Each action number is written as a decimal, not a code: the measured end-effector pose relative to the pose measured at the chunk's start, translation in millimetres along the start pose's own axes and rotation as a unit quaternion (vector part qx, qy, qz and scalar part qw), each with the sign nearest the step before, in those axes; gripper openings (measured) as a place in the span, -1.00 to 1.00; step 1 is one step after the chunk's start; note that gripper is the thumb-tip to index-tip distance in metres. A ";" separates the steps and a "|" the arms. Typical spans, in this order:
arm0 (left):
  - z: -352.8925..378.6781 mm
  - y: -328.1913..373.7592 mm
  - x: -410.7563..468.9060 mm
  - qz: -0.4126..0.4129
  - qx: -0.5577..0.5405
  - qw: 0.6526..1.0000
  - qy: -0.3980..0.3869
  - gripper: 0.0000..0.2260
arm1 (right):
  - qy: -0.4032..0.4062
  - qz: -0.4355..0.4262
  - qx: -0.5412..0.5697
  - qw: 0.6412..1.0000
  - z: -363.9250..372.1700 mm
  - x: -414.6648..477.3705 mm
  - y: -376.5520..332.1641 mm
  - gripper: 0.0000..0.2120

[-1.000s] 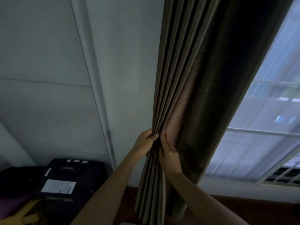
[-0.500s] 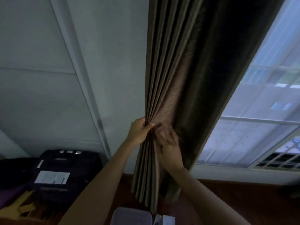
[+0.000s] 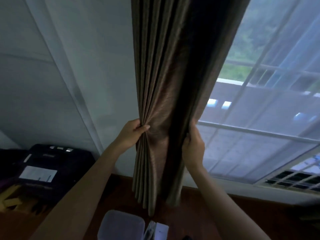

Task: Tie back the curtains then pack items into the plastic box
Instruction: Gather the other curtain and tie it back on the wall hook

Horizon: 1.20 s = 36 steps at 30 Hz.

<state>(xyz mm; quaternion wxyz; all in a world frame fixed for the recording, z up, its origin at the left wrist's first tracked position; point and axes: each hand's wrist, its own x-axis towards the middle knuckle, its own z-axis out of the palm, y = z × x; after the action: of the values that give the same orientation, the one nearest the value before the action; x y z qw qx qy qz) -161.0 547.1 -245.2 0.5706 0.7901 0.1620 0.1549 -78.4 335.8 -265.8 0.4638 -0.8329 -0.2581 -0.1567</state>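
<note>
- Floor [image 3: 225, 222], dark reddish-brown and smooth, carries a milky, round-cornered plastic box [image 3: 121, 226] just below the curtain's hem; I cannot tell what is in it.
- A small white packet [image 3: 161, 230] lies just beside the box, on its right.
- The left hand [image 3: 133, 131] pinches the bunched pleats at the curtain's left edge.
- The right hand [image 3: 193, 146] curls round the curtain's right edge, fingertips tucked behind the cloth.
- The curtain [image 3: 161, 84] is heavy brown fabric with a faint sheen, hanging in long vertical folds.
- At the floor's left side, against the wall, I see a black case [image 3: 57, 163] with a white label.
- Behind the curtain, a sheer white net [image 3: 251, 149] veils the window.
</note>
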 end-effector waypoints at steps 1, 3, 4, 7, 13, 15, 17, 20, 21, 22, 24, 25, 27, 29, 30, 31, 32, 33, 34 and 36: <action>3.2 0.9 0.3 -0.005 0.000 1.000 0.004 -0.91 | -0.028 -0.010 0.001 1.000 4.7 -5.2 -1.2 -0.28; 8.5 3.7 0.3 -0.016 -0.017 1.000 0.011 -0.92 | -0.075 -0.039 0.007 0.996 13.0 -18.6 -10.0 -0.37; 10.6 6.0 -0.5 -0.020 -0.024 0.999 0.013 -0.91 | -0.098 -0.056 0.008 0.994 17.2 -25.5 -13.6 -0.40; 15.8 13.5 -3.3 -0.024 -0.036 0.999 0.012 -0.76 | -0.129 -0.112 0.001 0.985 31.0 -38.9 -11.8 -0.33; 26.6 22.8 -10.5 -0.042 -0.052 0.998 0.018 -0.81 | -0.157 -0.089 -0.022 0.983 45.3 -33.2 -2.7 -0.14; 27.8 23.2 -12.0 -0.043 -0.054 0.997 0.016 -0.79 | -0.157 -0.105 -0.009 0.982 49.7 -33.5 -2.9 -0.15; 28.7 22.3 -13.3 -0.040 -0.061 0.997 0.009 -0.78 | -0.155 -0.113 0.006 0.981 53.7 -34.9 -2.8 -0.18; 25.6 23.8 -17.3 -0.042 -0.063 0.997 -0.004 -0.80 | -0.142 -0.098 0.015 0.985 56.9 -40.0 -10.2 -0.22; 22.8 23.8 -18.5 -0.043 -0.065 0.997 -0.008 -0.81 | -0.140 -0.095 0.017 0.985 58.0 -42.7 -12.8 -0.22; 19.3 24.0 -19.8 -0.048 -0.072 0.996 -0.011 -0.82 | -0.140 -0.094 0.020 0.985 58.7 -44.9 -15.3 -0.23; 13.7 24.3 -21.7 -0.059 -0.093 0.994 -0.018 -0.80 | -0.136 -0.097 0.020 0.986 60.9 -49.4 -18.1 -0.24; 12.2 24.2 -23.0 -0.056 -0.089 0.994 -0.023 -0.78 | -0.135 -0.095 0.017 0.986 63.2 -52.9 -18.3 -0.25; 11.4 24.1 -26.8 -0.027 -0.048 0.998 -0.032 -0.78 | -0.143 -0.081 0.014 0.986 67.8 -63.6 -19.1 -0.21; 11.8 23.1 -30.1 0.014 0.005 0.999 -0.030 -0.75 | -0.153 -0.065 0.006 0.986 68.9 -72.4 -22.3 -0.15; 12.1 21.4 -30.8 0.035 0.034 0.999 -0.019 -0.74 | -0.153 -0.057 -0.003 0.986 69.3 -74.8 -24.3 -0.14; 11.9 18.3 -30.6 0.052 0.057 0.997 -0.001 -0.74 | -0.155 -0.048 -0.011 0.987 70.1 -76.5 -25.6 -0.14; 10.8 14.3 -30.2 0.063 0.073 0.995 0.017 -0.74 | -0.159 -0.037 -0.012 0.987 71.0 -77.7 -26.8 -0.17; 9.3 11.0 -30.7 0.070 0.082 0.994 0.030 -0.75 | -0.162 -0.027 -0.012 0.986 71.5 -78.7 -28.3 -0.22; 6.6 8.4 -31.1 0.079 0.086 0.993 0.035 -0.76 | -0.156 -0.019 -0.012 0.988 71.3 -79.6 -31.0 -0.29; 5.2 4.4 -31.6 0.087 0.091 0.991 0.036 -0.76 | -0.144 0.005 -0.013 0.990 67.0 -79.5 -33.0 -0.47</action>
<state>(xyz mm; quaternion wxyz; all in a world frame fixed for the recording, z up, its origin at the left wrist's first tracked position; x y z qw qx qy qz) -186.8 527.7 -244.4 0.4741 0.8438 0.1268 0.2172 -161.0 384.8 -317.6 0.4120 -0.8540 -0.3155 -0.0365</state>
